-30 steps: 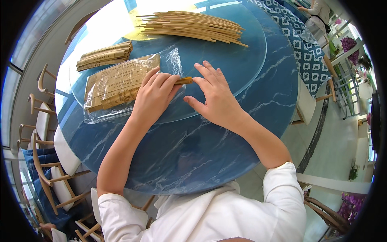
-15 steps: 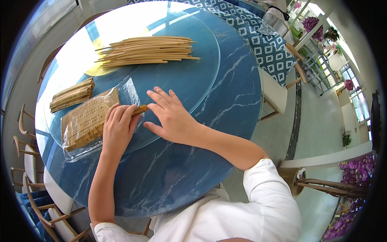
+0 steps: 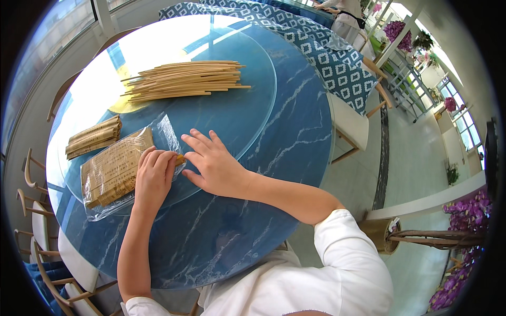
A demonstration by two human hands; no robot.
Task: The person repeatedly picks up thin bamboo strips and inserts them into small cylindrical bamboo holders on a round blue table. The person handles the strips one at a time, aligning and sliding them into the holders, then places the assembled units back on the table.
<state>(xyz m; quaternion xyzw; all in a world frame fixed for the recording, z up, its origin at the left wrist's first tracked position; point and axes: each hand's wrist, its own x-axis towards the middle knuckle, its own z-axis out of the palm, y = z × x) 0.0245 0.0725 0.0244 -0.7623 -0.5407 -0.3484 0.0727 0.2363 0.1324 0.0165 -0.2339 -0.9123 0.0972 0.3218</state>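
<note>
My left hand (image 3: 153,176) is closed, its fingertips pinching what looks like a narrow brown paper sleeve. Only the sleeve's yellowish-brown end (image 3: 180,159) pokes out past my fingers toward the right. Just beside that end, my right hand (image 3: 215,167) is open with fingers spread, holding nothing. Under and left of my left hand lies a clear plastic bag (image 3: 167,134) around a block of printed brown paper sleeves (image 3: 117,167). A smaller stack of similar sleeves (image 3: 94,138) rests behind it. Farther back, many loose wooden chopsticks (image 3: 184,80) lie in a pile.
The pile and stacks rest on a glass turntable (image 3: 258,105) over a round blue marbled table (image 3: 253,226). Wooden chairs (image 3: 37,210) stand at the left, a pale seat (image 3: 348,121) at the right. Beyond are a patterned blue cloth (image 3: 337,73) and another person (image 3: 350,18).
The view has shifted, so the table sits slightly lower. Less of the brown sleeve shows past my left fingers. My right hand stays spread beside it.
</note>
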